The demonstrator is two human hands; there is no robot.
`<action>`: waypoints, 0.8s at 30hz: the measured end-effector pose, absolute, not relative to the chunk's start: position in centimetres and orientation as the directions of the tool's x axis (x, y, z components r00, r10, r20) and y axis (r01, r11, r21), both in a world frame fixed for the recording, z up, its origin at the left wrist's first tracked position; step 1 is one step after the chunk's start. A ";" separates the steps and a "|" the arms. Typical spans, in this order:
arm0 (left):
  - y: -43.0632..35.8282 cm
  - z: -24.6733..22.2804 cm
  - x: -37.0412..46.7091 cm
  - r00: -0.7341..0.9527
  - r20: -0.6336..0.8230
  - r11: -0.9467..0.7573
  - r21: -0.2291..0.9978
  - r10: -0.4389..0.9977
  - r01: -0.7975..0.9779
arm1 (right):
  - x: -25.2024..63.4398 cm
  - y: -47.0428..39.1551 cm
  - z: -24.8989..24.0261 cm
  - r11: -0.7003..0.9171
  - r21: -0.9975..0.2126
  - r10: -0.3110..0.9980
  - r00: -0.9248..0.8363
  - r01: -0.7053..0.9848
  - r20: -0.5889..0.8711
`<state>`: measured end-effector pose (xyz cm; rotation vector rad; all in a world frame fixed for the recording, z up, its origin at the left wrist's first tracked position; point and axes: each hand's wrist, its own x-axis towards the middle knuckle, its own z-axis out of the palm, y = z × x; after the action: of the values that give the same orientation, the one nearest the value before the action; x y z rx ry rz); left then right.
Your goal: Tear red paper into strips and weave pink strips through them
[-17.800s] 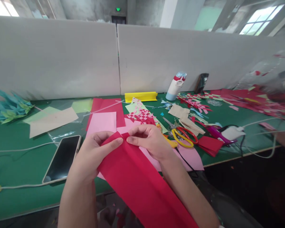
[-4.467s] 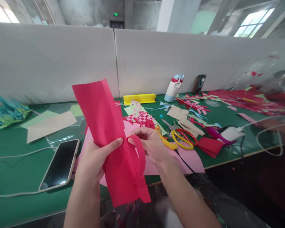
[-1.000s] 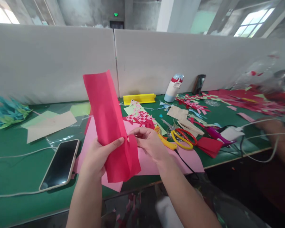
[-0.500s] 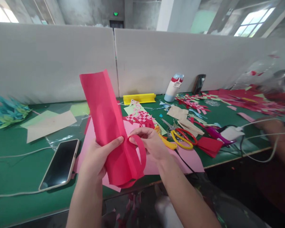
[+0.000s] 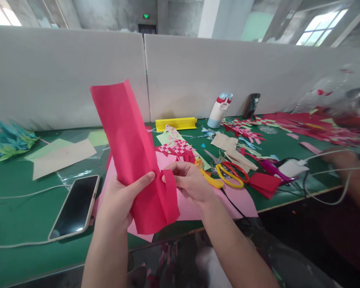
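Observation:
A long folded sheet of red paper (image 5: 129,140) is held up, tilted, above pink paper on the green table. My left hand (image 5: 123,196) grips its lower part from the left, thumb lying across the front. From the lower right edge a red strip (image 5: 171,196) curls upward. At the top of that strip, my right hand (image 5: 189,180) has its fingers closed on it. Part of my right fingertips is hidden behind the strip.
A phone (image 5: 75,208) lies at the left. Scissors (image 5: 225,172), a yellow-handled tool (image 5: 211,179), woven paper pieces (image 5: 180,148) and a bottle (image 5: 220,111) are right of centre. At the far right is another person's arm (image 5: 354,180).
The red paper has shifted a little left and up. Its curled strip, with my right fingers at its end, has become narrower and closer to the sheet.

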<state>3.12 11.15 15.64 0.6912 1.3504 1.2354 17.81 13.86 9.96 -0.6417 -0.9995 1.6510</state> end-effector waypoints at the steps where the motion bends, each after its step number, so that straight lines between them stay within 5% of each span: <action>1: 11.1 15.7 3.2 -0.211 -0.329 0.276 0.929 0.920 -0.246 | 17.8 13.8 10.0 -0.094 -0.855 0.952 -0.297 -0.511 0.073; 13: 11.1 15.7 3.3 -0.216 -0.297 0.227 0.928 0.930 -0.296 | 17.7 13.4 11.0 -0.042 -0.876 0.968 -0.238 -0.481 0.084; 24: 11.4 15.4 2.8 -0.224 -0.252 0.175 0.934 0.942 -0.313 | 18.3 13.6 10.3 -0.107 -0.892 0.934 -0.353 -0.439 0.062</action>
<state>2.81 11.45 15.44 0.6961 1.2662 1.3520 18.28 13.64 10.25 -0.6702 -1.0821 1.6722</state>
